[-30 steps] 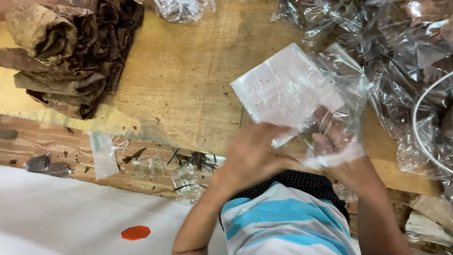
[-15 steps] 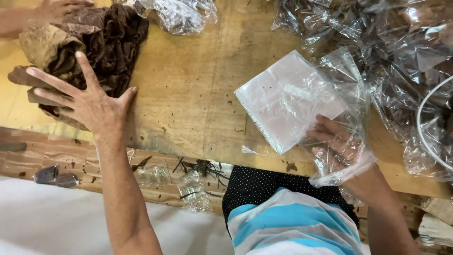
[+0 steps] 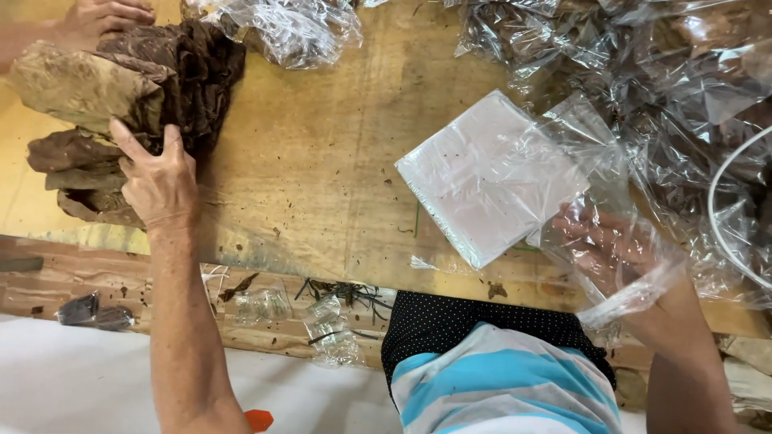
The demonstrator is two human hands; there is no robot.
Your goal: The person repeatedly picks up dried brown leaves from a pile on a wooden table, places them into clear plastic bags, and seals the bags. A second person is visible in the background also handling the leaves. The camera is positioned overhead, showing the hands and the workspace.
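Risk of tearing: left hand [image 3: 157, 181], fingers spread flat, pressing brown leaf pile [image 3: 121, 96] at ten o'clock; right hand [image 3: 615, 249], inside clear bag [image 3: 619, 241], loosely open at three o'clock.

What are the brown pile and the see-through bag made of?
The brown pile looks like dried leaves: matte, wrinkled, with folds, under the left hand. The bag over the right hand seems thin clear plastic: shiny and crinkly.

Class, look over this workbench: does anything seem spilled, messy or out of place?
Yes. Dark crumbs and bits of leaf are scattered over the wooden table, and stems and scraps have collected along its front ledge. The clear wrappers lie in a crumpled heap at the right.
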